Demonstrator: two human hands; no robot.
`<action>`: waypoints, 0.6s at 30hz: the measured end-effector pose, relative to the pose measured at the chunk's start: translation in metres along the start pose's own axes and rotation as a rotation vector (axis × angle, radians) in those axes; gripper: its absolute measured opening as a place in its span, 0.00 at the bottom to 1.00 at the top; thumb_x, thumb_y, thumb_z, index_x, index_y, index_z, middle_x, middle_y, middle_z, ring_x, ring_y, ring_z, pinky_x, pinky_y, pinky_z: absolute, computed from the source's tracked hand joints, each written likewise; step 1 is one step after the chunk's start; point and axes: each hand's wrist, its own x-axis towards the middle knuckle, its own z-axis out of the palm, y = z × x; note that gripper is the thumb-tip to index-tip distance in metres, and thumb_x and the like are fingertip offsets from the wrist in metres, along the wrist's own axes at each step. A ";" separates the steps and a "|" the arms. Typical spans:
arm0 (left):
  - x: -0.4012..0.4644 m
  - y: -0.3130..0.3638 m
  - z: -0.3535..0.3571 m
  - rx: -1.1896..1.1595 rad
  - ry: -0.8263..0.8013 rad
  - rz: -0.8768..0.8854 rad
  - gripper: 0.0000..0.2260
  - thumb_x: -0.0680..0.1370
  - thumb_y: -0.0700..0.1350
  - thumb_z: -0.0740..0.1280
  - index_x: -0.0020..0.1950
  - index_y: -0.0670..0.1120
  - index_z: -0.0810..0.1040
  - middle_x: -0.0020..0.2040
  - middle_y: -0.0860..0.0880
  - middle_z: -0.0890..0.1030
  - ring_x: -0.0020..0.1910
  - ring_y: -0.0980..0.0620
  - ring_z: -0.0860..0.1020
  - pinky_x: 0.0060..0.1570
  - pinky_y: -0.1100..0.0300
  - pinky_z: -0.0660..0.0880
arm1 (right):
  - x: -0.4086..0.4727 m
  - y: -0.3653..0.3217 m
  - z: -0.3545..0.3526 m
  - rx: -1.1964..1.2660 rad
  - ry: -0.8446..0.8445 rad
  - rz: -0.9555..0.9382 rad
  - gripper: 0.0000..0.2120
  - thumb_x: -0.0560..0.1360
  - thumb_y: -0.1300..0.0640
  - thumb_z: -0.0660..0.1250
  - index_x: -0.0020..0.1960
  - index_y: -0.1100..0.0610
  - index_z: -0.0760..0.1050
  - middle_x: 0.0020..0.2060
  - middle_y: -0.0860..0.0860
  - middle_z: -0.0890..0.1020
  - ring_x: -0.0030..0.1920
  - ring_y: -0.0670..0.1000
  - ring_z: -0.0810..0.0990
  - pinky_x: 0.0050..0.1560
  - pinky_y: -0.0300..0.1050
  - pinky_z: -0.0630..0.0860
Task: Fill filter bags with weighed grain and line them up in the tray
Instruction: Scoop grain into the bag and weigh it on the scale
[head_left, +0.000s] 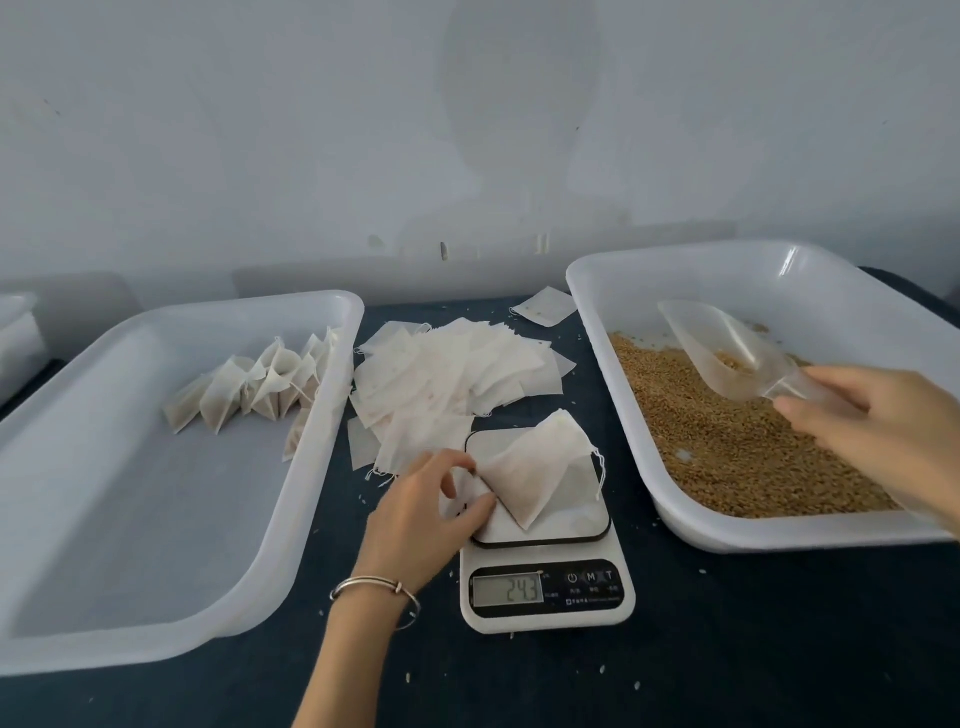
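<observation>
Left hand pinches the near corner of the filter bag lying on the scale, mouth toward 2 o'clock, where right hand grips the scoop over grain; tray at 9 o'clock.

The right hand ran off the right edge; small labels under the scale buttons were unreadable; the left tray was cropped at the left edge
</observation>
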 end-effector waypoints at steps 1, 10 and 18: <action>0.001 0.001 0.000 0.014 0.055 -0.023 0.09 0.74 0.54 0.67 0.54 0.58 0.74 0.42 0.57 0.73 0.37 0.59 0.73 0.36 0.62 0.70 | 0.000 0.000 0.000 0.004 -0.004 -0.007 0.15 0.74 0.46 0.66 0.60 0.44 0.75 0.44 0.45 0.82 0.46 0.50 0.79 0.47 0.52 0.73; 0.030 -0.005 -0.012 -0.195 0.408 -0.227 0.08 0.80 0.38 0.58 0.52 0.46 0.77 0.51 0.47 0.77 0.40 0.50 0.80 0.34 0.69 0.73 | 0.001 -0.001 0.003 0.004 0.019 -0.031 0.15 0.73 0.45 0.66 0.59 0.43 0.76 0.43 0.42 0.82 0.44 0.48 0.79 0.44 0.48 0.72; 0.076 -0.037 0.015 0.335 0.004 -0.191 0.21 0.81 0.49 0.58 0.72 0.43 0.63 0.75 0.49 0.59 0.76 0.47 0.53 0.69 0.48 0.61 | -0.002 -0.004 0.004 -0.008 -0.015 -0.070 0.13 0.73 0.46 0.66 0.58 0.43 0.76 0.40 0.41 0.81 0.41 0.46 0.79 0.41 0.46 0.73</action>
